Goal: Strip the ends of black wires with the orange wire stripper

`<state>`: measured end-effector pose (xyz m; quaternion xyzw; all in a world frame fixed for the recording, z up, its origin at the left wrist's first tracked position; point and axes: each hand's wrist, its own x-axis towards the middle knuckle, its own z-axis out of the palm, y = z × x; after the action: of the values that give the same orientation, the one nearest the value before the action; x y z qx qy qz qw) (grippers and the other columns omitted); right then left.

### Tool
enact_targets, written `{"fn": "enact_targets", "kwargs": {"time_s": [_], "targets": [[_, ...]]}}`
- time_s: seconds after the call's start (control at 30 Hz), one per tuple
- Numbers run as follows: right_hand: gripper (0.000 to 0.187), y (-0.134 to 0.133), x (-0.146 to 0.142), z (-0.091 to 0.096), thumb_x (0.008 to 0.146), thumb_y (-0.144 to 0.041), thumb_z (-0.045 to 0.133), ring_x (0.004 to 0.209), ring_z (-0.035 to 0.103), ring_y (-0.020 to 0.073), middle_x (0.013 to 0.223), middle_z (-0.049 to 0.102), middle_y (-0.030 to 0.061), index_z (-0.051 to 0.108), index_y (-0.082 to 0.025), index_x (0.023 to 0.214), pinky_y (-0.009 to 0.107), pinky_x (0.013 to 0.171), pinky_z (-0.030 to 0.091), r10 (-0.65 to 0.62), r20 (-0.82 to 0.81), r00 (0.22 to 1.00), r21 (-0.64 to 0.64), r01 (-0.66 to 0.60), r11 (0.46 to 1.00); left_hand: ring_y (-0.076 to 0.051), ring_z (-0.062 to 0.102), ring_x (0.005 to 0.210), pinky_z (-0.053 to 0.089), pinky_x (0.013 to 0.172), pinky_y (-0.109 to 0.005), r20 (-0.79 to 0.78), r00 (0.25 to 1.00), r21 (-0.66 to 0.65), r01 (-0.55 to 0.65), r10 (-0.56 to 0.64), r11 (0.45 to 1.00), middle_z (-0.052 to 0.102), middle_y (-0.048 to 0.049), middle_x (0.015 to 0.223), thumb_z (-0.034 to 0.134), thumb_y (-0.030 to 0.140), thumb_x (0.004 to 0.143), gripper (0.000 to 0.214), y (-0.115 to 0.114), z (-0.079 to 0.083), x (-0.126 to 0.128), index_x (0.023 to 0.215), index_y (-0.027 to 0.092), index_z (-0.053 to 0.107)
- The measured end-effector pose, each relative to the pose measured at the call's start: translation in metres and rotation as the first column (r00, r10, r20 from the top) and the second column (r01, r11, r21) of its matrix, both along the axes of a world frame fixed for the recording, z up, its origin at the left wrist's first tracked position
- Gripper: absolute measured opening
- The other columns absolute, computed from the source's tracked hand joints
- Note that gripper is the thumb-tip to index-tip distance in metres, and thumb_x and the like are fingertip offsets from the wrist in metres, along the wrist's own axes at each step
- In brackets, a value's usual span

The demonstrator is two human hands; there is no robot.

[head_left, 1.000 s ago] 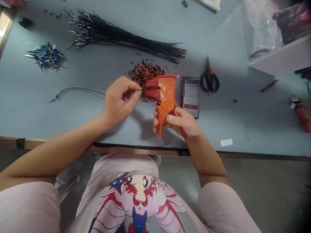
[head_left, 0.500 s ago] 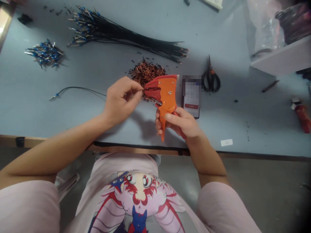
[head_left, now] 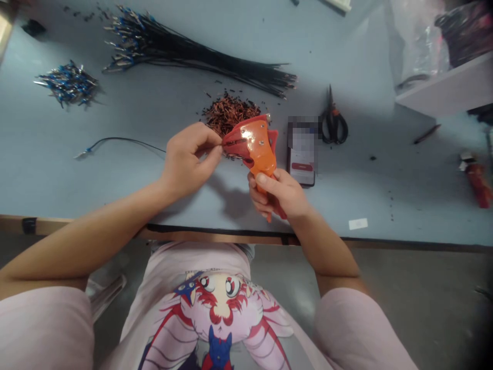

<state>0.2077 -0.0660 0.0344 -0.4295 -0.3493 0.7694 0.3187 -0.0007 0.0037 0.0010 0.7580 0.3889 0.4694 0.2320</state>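
My left hand (head_left: 194, 156) pinches a thin black wire (head_left: 133, 140) near one end. The wire's other end, with a blue-and-silver terminal (head_left: 82, 152), trails to the left on the table. In my right hand (head_left: 279, 190) is an orange and red wire stripper (head_left: 259, 144), its handles wrapped by my fingers. The stripper's jaws point left and meet the fingertips of my left hand, where the wire's tip is hidden. Behind the jaws lies a heap of copper-coloured and black offcuts (head_left: 230, 110), partly covered by the tool.
A bundle of black wires (head_left: 208, 56) with blue terminals lies at the back. Left of it is a pile of blue terminals (head_left: 69, 85). A phone (head_left: 301, 159), black scissors (head_left: 334, 123), a pen (head_left: 427, 134) and a red-handled tool (head_left: 477, 182) lie to the right.
The wire stripper has tilted to the left, its handles have come closer together and a red part now sticks out at its back. My left hand has shifted slightly left.
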Motion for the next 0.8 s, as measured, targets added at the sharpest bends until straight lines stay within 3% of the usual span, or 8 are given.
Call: {"fn": "enact_targets", "kwargs": {"time_s": [0.13,0.2,0.3,0.4,0.53,0.6,0.7,0.8], "targets": [[0.062,0.004,0.015,-0.001,0.072,-0.058,0.082,0.071,0.068,0.0175,0.09,0.067,0.0059,0.059,-0.014,0.108,0.032,0.059,0.058,0.088,0.018,0.996,0.039,-0.088,0.995,-0.012,0.054,0.061,0.043,0.058,-0.027,0.021,1.0,-0.03,-0.021,0.021,0.999,0.061,0.0016,0.07,0.062,0.014,0.085,0.012,0.001,0.002,-0.001,0.074,0.02,0.06],[0.068,0.006,0.022,-0.001,0.072,-0.064,0.08,0.079,0.069,0.0193,0.099,0.067,0.0085,0.058,-0.015,0.115,0.032,0.063,0.058,0.081,0.074,0.994,0.073,-0.086,0.994,-0.011,0.053,0.06,0.043,0.057,-0.026,0.041,0.997,-0.017,-0.057,0.058,0.998,0.061,0.0022,0.07,0.063,0.013,0.085,0.013,0.002,0.003,-0.002,0.075,0.021,0.06],[0.061,0.006,0.028,0.002,0.081,-0.067,0.069,0.079,0.065,0.0174,0.104,0.066,0.0087,0.057,-0.018,0.114,0.029,0.062,0.054,-0.059,0.275,0.96,0.198,0.004,0.98,-0.011,0.053,0.06,0.042,0.056,-0.027,0.06,0.988,0.007,-0.14,0.139,0.99,0.06,0.0022,0.072,0.063,0.013,0.085,0.014,0.003,0.005,-0.003,0.075,0.022,0.06],[0.049,0.005,0.028,0.007,0.092,-0.064,0.057,0.079,0.061,0.0175,0.101,0.065,0.0079,0.057,-0.019,0.111,0.03,0.065,0.05,-0.159,0.511,0.845,0.358,-0.041,0.933,-0.01,0.051,0.059,0.041,0.054,-0.027,0.091,0.98,0.036,-0.183,0.179,0.982,0.059,0.0022,0.072,0.063,0.014,0.086,0.013,0.004,0.008,-0.005,0.077,0.023,0.06],[0.034,0.002,0.02,0.005,0.095,-0.047,0.057,0.092,0.06,0.025,0.1,0.064,0.0104,0.06,-0.017,0.111,0.04,0.082,0.049,-0.264,0.794,0.548,0.515,-0.375,0.771,-0.009,0.049,0.061,0.037,0.052,-0.028,0.158,0.962,0.11,-0.243,0.224,0.964,0.058,0.0017,0.074,0.064,0.016,0.088,0.011,0.007,0.011,-0.01,0.079,0.022,0.061],[0.035,0.0,0.013,0.0,0.092,-0.037,0.061,0.103,0.059,0.0305,0.11,0.065,0.0157,0.06,-0.015,0.118,0.045,0.09,0.048,-0.308,0.855,0.416,0.504,-0.531,0.682,-0.008,0.047,0.062,0.036,0.052,-0.028,0.166,0.949,0.125,-0.288,0.267,0.949,0.056,0.0017,0.074,0.064,0.021,0.091,0.012,0.01,0.012,-0.013,0.079,0.021,0.06],[0.042,-0.003,0.0,-0.008,0.088,-0.031,0.067,0.109,0.058,0.0349,0.119,0.065,0.019,0.06,-0.013,0.126,0.049,0.092,0.048,-0.276,0.914,0.297,0.405,-0.664,0.628,-0.007,0.046,0.063,0.035,0.054,-0.028,0.11,0.956,0.175,-0.286,0.27,0.942,0.055,0.0022,0.075,0.063,0.022,0.094,0.014,0.015,0.013,-0.016,0.08,0.02,0.058],[0.042,-0.004,-0.004,-0.011,0.088,-0.035,0.072,0.111,0.058,0.0351,0.122,0.067,0.0169,0.063,-0.015,0.124,0.051,0.095,0.047,-0.238,0.928,0.286,0.372,-0.72,0.586,-0.008,0.047,0.061,0.037,0.056,-0.028,0.007,0.99,0.284,-0.14,0.143,0.949,0.057,0.0026,0.07,0.064,0.014,0.087,0.011,0.015,0.009,-0.013,0.078,0.019,0.06]]}}
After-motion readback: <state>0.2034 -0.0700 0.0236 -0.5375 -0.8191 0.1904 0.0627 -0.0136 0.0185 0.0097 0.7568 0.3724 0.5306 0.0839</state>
